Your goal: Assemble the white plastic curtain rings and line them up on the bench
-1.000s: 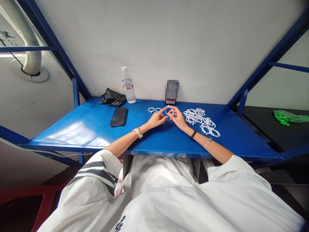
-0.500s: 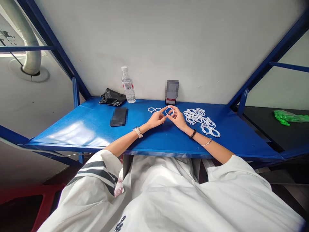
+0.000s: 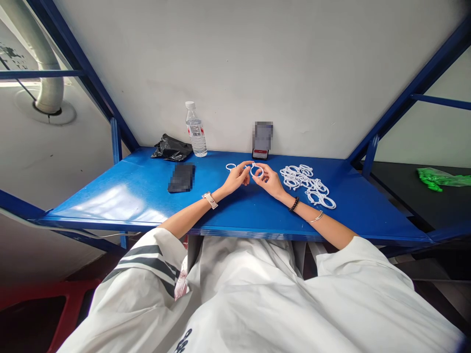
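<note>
Big and pale, a wall [image 3: 228, 59] stands past a blue tabletop [image 3: 235, 215] that is under both hands. To the right of the grip is a pile of white rings [image 3: 302, 180]. Far to its left are a black bag [image 3: 171, 148] and a clear bottle [image 3: 196, 137]. The right hand [image 3: 271, 182] has its grip clamped on a white ring [image 3: 251, 171]. The left hand [image 3: 235, 178] is close by, but you cannot tell if its grip is together. Left of it lies a loose ring [image 3: 230, 170].

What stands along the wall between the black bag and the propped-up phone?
A water bottle, close beside the black bag; blue table shows from there to the phone, all in the head view.
</note>
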The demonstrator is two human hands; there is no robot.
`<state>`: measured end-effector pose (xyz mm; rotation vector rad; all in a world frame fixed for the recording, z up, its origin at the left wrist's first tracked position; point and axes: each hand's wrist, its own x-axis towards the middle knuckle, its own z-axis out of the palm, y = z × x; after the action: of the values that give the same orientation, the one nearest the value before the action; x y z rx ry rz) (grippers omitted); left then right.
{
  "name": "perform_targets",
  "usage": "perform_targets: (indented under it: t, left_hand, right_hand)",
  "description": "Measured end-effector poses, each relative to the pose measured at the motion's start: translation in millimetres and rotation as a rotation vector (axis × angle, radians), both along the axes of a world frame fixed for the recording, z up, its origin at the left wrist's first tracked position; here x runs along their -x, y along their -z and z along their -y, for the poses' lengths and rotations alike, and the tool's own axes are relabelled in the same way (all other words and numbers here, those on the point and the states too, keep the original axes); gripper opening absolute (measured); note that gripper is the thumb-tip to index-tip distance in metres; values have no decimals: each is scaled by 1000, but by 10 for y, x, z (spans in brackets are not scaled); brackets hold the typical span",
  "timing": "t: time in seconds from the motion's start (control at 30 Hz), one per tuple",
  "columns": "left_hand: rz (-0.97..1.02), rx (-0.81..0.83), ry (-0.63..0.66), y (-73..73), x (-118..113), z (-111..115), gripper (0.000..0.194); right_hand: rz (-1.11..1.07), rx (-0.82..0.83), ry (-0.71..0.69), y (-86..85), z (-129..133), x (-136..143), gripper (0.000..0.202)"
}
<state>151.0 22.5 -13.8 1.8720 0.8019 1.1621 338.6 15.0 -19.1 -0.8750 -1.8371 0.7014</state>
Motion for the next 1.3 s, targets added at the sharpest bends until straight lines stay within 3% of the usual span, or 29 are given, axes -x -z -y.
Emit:
perform_targets:
  t: [0.2, 1.3]
  left_hand:
    - [90, 13, -3, -31, 3, -11, 53]
    - [126, 113, 60, -15, 1, -41, 41]
  right_hand:
    - [38, -33, -91, -12, 34, 16, 47]
    - [24, 224, -142, 38, -39, -6, 47]
